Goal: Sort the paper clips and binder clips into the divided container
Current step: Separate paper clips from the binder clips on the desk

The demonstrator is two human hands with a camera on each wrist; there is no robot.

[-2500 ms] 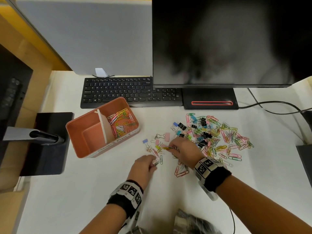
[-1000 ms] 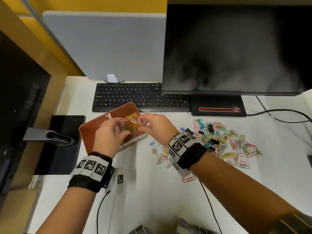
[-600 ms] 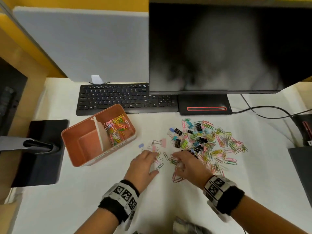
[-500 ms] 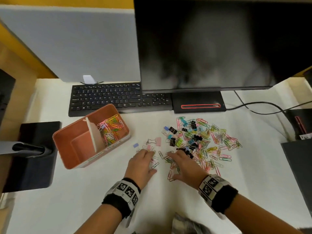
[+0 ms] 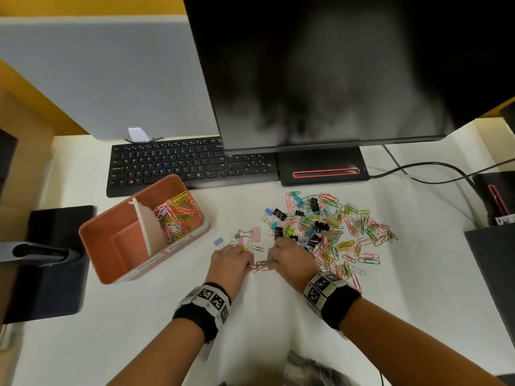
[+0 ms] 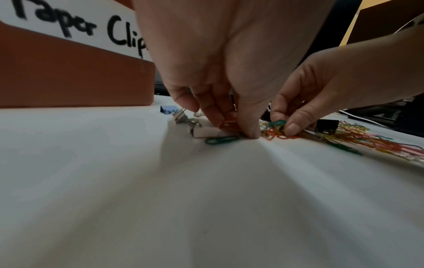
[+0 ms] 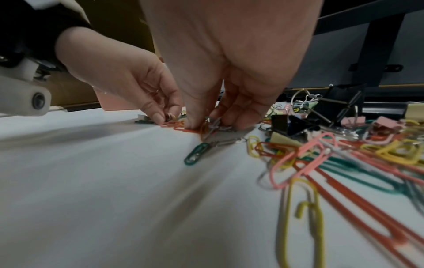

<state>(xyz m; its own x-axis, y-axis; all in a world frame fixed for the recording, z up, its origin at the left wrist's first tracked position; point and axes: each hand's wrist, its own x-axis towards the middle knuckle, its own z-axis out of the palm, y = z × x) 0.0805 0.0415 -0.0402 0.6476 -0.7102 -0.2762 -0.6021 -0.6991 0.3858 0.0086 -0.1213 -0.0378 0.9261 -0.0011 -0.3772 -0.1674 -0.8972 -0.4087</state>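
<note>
Here both hands work low on the white surface (image 5: 156,324), fingertips almost meeting over a small bunch of paper clips (image 5: 262,264). The left hand (image 5: 230,263) has its fingers (image 6: 208,107) curled down, thumb and forefinger pinched together on an orange clip (image 6: 229,123) — a green clip (image 6: 221,140) lies flat just in front of the thumb. The right hand (image 5: 292,260) is likewise bent over, its fingers (image 7: 195,116) closed on a tangle of orange and silver clips (image 7: 210,127) against the surface.

The main scatter of coloured paper clips and binder clips (image 5: 331,229) spreads to the right of the right hand, black binder clips (image 7: 296,125) mixed among them. A few pale binder clips (image 5: 252,234) lie just beyond the left hand.

The divided container (image 5: 111,263) — an orange box with a white partition — stands to the left of the hands, well apart from the scatter. Its right compartment holds a heap of coloured paper clips (image 5: 177,215); its outer wall carries a handwritten label reading "Paper Clip" (image 6: 75,27). Behind are a black keyboard (image 5: 189,165) and a dark monitor (image 5: 334,71).
</note>
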